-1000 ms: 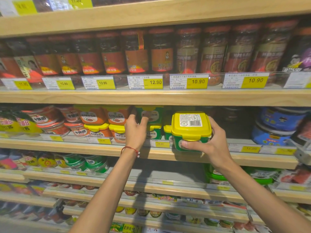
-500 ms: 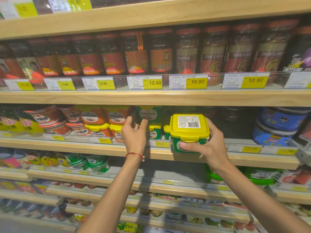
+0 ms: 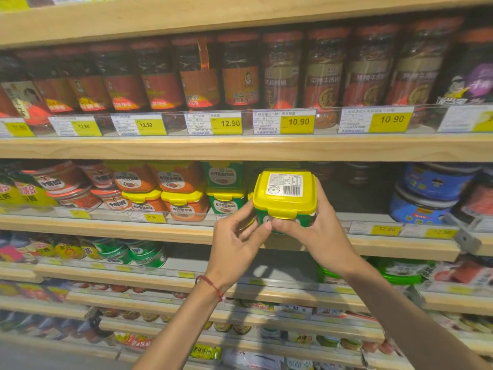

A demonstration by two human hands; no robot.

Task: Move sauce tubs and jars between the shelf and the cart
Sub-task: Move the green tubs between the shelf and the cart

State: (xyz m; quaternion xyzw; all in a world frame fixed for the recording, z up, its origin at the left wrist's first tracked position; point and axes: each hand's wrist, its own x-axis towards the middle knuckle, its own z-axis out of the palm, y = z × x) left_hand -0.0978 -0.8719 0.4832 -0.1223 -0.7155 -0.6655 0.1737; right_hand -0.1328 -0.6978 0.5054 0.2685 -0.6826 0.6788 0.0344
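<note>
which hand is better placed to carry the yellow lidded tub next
Right. The right hand wraps the tub, fingers on its right side and thumb across the front; the left hand only pinches its lower left corner with fingertips.

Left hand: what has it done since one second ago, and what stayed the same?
The left hand left the green tubs on the shelf and moved right to the yellow-lidded tub, now holding its lower front. The right hand kept holding that tub; the green tubs stayed.
</note>
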